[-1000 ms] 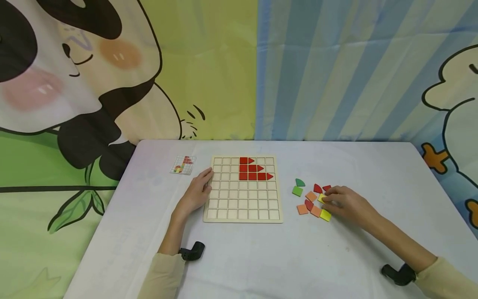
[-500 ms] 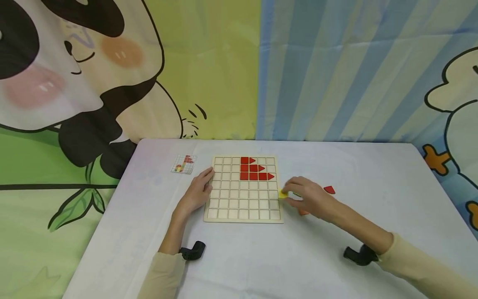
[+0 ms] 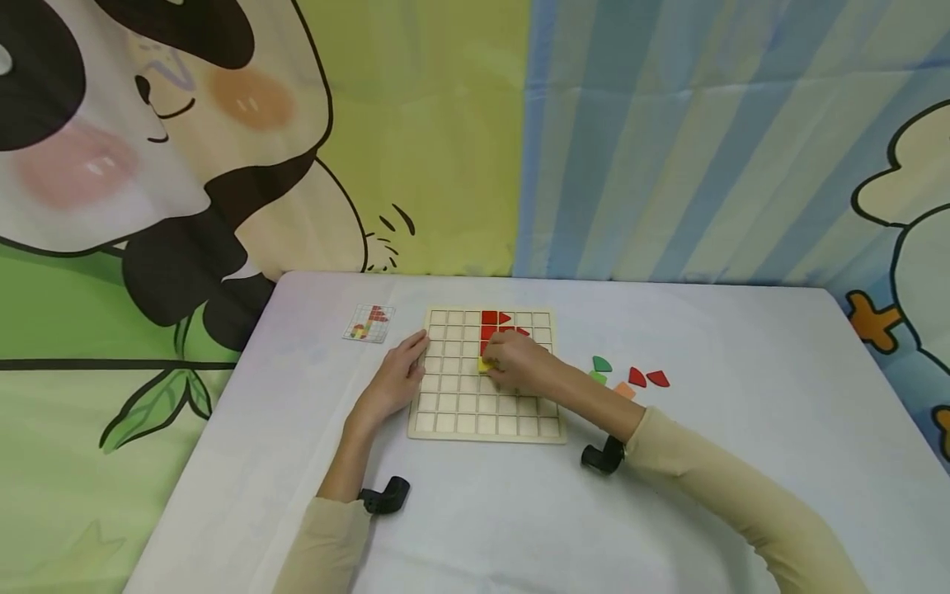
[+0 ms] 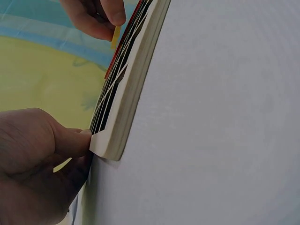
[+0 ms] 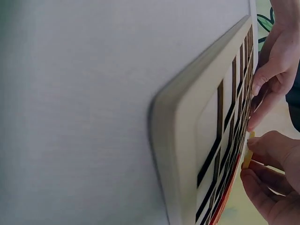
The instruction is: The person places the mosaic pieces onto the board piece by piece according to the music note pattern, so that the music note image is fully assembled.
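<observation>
A wooden grid board (image 3: 445, 404) lies on the table, with red square and pointed pieces (image 3: 489, 318) set in its upper cells. My right hand (image 3: 523, 363) is over the board and pinches a yellow square tile (image 3: 484, 364) just below the red pieces, hiding some of them. The right wrist view shows that yellow tile (image 5: 248, 152) between thumb and fingers, its face upright to the view. My left hand (image 3: 391, 375) rests against the board's left edge, its fingers mostly straight. In the left wrist view, the thumb of the left hand (image 4: 35, 150) touches the board's corner.
Right of the board lie loose pieces: a green quarter-round (image 3: 601, 364), red curved pieces (image 3: 658, 379) and an orange square (image 3: 625, 390); the right forearm hides others. A small pattern card (image 3: 369, 322) lies left of the board. A patterned curtain (image 3: 423, 124) hangs behind the table.
My right hand has picked up the yellow tile from the loose pieces and carried it left onto the board. My left hand stays at the board's left edge.
</observation>
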Available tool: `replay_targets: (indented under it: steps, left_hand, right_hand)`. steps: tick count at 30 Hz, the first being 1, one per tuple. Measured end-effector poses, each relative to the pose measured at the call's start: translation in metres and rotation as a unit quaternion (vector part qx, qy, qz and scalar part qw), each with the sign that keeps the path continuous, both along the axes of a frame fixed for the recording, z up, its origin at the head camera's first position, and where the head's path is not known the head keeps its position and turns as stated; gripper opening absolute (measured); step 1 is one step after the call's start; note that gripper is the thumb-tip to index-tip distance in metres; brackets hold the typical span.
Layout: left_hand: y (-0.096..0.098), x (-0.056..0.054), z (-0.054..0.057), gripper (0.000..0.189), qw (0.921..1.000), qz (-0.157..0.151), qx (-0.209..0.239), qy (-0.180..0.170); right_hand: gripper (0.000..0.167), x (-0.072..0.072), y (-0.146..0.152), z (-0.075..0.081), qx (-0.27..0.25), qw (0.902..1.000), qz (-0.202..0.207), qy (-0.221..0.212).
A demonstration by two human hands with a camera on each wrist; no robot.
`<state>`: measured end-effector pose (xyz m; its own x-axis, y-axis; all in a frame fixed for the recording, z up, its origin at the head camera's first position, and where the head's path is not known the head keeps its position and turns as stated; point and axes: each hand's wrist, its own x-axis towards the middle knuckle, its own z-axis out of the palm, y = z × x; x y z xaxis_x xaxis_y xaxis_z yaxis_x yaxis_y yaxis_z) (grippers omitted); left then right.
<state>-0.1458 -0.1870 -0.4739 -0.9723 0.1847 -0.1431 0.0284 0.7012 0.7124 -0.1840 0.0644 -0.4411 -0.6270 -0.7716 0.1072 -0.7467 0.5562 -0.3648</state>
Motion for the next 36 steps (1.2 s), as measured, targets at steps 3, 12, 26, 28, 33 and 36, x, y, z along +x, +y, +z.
replay_targets:
  steps: [3,12,26,28,33,36]
  left_hand:
    - [-0.001,0.000,0.002,0.055,1.0000,0.002,-0.001,-0.003]
    - [0.002,-0.001,0.002,0.055,1.0000,-0.006,-0.002,-0.001]
    - [0.000,-0.001,0.000,0.056,0.9999,-0.006,-0.003,-0.008]
    - [0.001,-0.001,0.000,0.056,0.9999,-0.008,-0.001,-0.010]
    - [0.001,0.000,0.002,0.055,1.0000,-0.004,0.001,-0.006]
    - [0.000,0.001,0.004,0.055,1.0000,0.000,-0.002,-0.006]
  right_hand:
    - [0.020,-0.001,0.000,-0.001,0.026,0.9996,0.012,0.007]
    - [0.033,0.005,-0.001,-0.003,0.023,0.9987,0.018,0.041]
    - [0.017,0.022,0.000,0.009,0.109,0.9933,-0.008,0.037]
    - [0.025,0.028,0.014,0.017,0.067,0.9974,-0.017,0.018]
    - [0.040,0.056,0.074,0.030,-0.011,0.9979,-0.062,0.017]
    - [0.041,0.075,0.112,0.025,-0.005,0.9949,-0.099,0.016]
